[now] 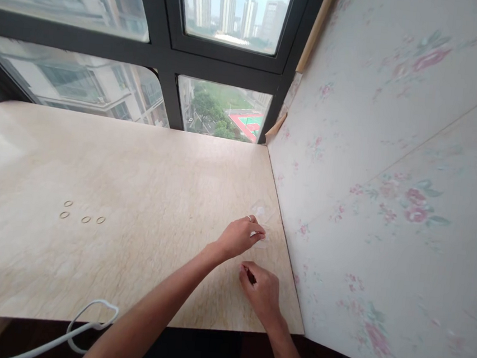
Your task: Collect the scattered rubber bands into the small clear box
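Observation:
My left hand (239,237) reaches across to the right side of the pale sill, fingers pressed together and a ring on one finger. Its fingertips are over a small clear plastic piece (261,245) lying on the surface; whether they grip it I cannot tell. Just beyond is another transparent piece (259,210), with a whitish middle. Nearer to me, my right hand (263,294) is closed in a pinch a little above or on the sill, and what its fingertips hold, if anything, is too small to make out.
Several thin gold-coloured rings (86,220) lie on the left part of the sill (158,177). A white cable (95,303) loops over its front edge. A flowered wall (375,158) borders the right side, and dark-framed windows (228,65) stand at the back.

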`<action>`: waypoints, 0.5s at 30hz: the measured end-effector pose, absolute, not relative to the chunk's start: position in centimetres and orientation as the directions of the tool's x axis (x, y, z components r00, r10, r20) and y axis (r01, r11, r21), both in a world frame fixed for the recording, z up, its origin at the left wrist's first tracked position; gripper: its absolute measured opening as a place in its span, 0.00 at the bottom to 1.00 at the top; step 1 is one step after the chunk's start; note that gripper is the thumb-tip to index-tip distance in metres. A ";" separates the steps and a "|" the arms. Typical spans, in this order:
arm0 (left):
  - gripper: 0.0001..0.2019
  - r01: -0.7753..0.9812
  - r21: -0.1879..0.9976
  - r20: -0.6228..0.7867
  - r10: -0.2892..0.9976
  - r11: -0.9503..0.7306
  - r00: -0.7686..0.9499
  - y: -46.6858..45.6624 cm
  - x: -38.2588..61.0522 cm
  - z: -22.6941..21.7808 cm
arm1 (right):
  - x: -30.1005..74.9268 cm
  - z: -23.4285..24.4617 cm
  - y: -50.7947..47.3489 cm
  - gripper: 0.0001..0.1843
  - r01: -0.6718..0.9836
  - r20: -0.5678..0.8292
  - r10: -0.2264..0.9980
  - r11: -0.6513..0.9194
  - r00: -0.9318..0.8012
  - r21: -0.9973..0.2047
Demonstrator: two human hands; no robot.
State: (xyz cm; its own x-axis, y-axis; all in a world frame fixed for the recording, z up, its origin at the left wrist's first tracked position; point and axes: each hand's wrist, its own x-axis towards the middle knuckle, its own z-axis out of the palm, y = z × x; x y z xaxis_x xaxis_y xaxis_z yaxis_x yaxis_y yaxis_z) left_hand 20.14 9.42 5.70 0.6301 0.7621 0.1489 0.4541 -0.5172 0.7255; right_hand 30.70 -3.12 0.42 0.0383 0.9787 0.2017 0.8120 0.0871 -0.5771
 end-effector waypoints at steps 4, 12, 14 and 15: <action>0.10 0.526 0.615 0.107 0.723 -0.587 0.683 9.5 21.4 5.6 | 30.7 0.6 -3.1 0.12 0.796 0.201 0.979 0.086 0.045 -0.599; 0.11 0.536 0.646 0.155 0.780 -0.544 0.606 9.4 19.4 4.9 | 30.7 0.6 -3.1 0.13 0.790 0.213 0.976 0.096 0.045 -0.606; 0.11 0.514 0.687 0.190 0.810 -0.513 0.555 9.2 18.1 4.5 | 30.7 0.5 -3.1 0.13 0.792 0.214 0.976 0.094 0.047 -0.603; 0.11 0.503 0.711 0.207 0.830 -0.491 0.517 9.1 17.3 4.2 | 30.7 0.5 -3.1 0.13 0.795 0.216 0.975 0.093 0.049 -0.600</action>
